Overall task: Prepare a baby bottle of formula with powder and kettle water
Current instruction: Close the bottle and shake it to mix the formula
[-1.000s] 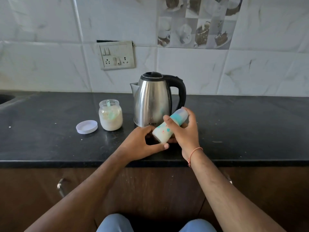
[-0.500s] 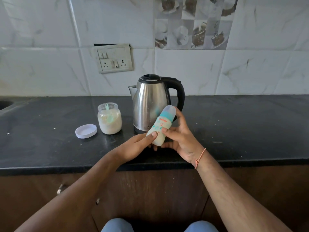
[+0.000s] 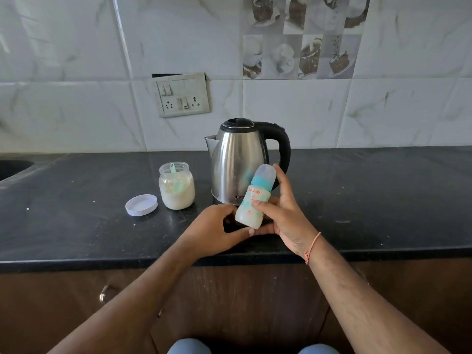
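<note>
A capped baby bottle (image 3: 255, 198) with a teal ring and whitish liquid inside is held slightly tilted above the black counter (image 3: 76, 213). My right hand (image 3: 283, 215) grips it, thumb across the front and fingers behind. My left hand (image 3: 217, 229) curls round the bottle's base from the left. Just behind stands a steel kettle (image 3: 237, 162) with a black handle and a closed lid. To its left stands an open glass jar of powder (image 3: 176, 186) with a teal scoop in it.
The jar's white lid (image 3: 141, 204) lies flat left of the jar. A sink edge (image 3: 12, 167) shows at the far left. A switch and socket plate (image 3: 182, 94) hangs on the tiled wall. Wooden cabinet fronts run below the counter edge.
The bottle has swung from steeply tilted to nearly upright between both hands, and my left hand has closed in on its base. The camera has tipped slightly.
</note>
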